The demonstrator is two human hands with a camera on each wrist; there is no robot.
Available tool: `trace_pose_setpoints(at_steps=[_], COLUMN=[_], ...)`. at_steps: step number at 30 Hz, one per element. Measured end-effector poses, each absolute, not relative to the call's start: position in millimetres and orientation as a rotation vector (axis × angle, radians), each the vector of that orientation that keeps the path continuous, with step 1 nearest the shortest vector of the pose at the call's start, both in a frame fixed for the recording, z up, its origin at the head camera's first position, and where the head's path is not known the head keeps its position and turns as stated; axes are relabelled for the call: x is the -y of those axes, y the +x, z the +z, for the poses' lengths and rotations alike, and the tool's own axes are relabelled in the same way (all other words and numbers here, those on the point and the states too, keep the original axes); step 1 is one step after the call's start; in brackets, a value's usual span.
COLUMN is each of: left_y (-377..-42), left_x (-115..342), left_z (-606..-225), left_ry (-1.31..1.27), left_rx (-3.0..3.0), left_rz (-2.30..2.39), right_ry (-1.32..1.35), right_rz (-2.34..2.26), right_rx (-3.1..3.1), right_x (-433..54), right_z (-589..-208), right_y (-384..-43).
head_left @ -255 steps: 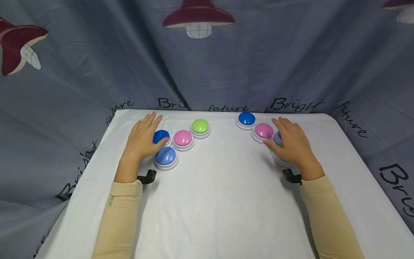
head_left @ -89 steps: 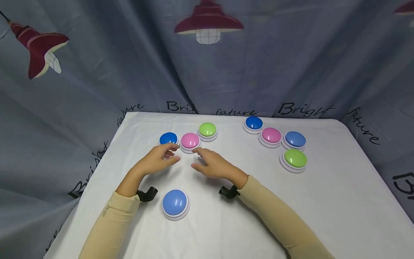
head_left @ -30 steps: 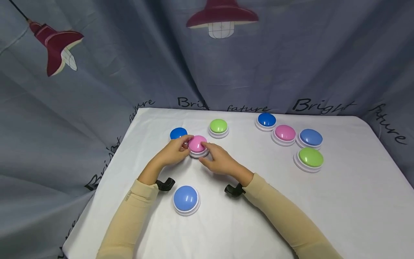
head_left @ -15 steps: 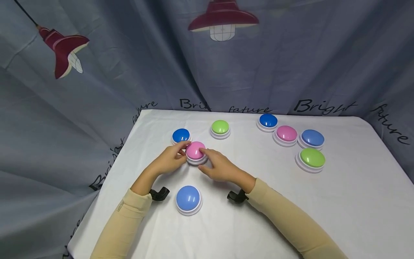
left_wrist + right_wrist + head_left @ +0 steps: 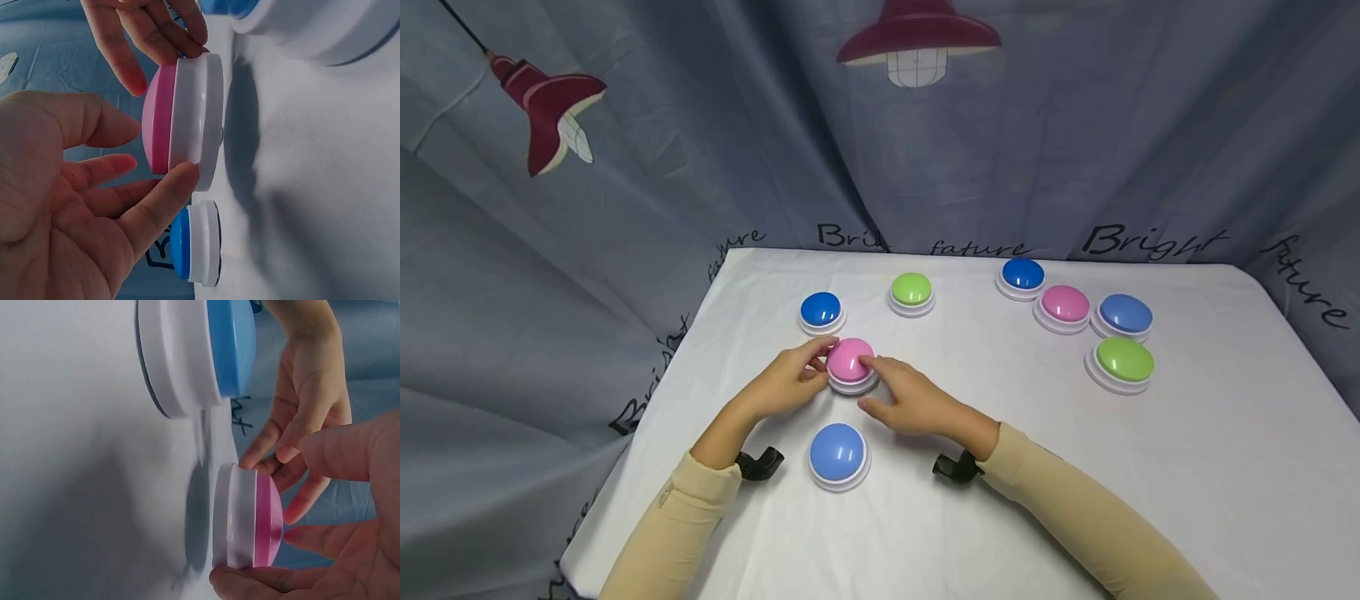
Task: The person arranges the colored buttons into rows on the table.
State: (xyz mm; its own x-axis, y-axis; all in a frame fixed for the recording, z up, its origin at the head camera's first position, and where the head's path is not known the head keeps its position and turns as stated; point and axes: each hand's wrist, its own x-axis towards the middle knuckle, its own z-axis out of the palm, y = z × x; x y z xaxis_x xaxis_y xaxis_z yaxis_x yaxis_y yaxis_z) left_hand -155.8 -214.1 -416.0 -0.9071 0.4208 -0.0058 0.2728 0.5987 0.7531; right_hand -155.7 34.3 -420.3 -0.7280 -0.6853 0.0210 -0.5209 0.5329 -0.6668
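Between my two hands is a pink dome push button with a white base. My left hand holds its left side and my right hand its right side. In the left wrist view, left fingertips press the base of the pink button, whose shadow lies apart on the cloth. In the right wrist view, right fingers support the lower edge of the pink button. A light blue button lies nearer the person, below the hands. Farther back stand a dark blue button and a green button.
At the right of the white-covered table is a second group: dark blue button, pink button, light blue button and green button. A grey curtain hangs behind the table.
Earlier, the light blue button came forward from the left group, and both hands gathered at the pink one. Since then they have lifted the pink button and drawn it toward the person.
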Motion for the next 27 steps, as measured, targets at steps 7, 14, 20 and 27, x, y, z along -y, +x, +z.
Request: trace_pose_setpoints(at_steps=[7,14,20,27], left_y=[-145,-135,-129,-125], left_x=[216,216,216,214], left_z=[-420,-427,-428,-429], left_ry=[0.591,0.612,0.617,0.629], left_rx=[-2.639,-2.633,-2.63,-2.613], left_rz=[1.182,1.184,1.195,1.209], right_ry=[-1.028,-1.039,-1.074,-1.078], right_rz=[-0.983,-0.986,-0.994,-0.995], right_rx=[-2.506,-2.482,-2.465,-2.463], right_x=[-36,-39,-41,-43], right_z=[-421,-425,-426,-427], right_y=[-145,-137,-131,-126])
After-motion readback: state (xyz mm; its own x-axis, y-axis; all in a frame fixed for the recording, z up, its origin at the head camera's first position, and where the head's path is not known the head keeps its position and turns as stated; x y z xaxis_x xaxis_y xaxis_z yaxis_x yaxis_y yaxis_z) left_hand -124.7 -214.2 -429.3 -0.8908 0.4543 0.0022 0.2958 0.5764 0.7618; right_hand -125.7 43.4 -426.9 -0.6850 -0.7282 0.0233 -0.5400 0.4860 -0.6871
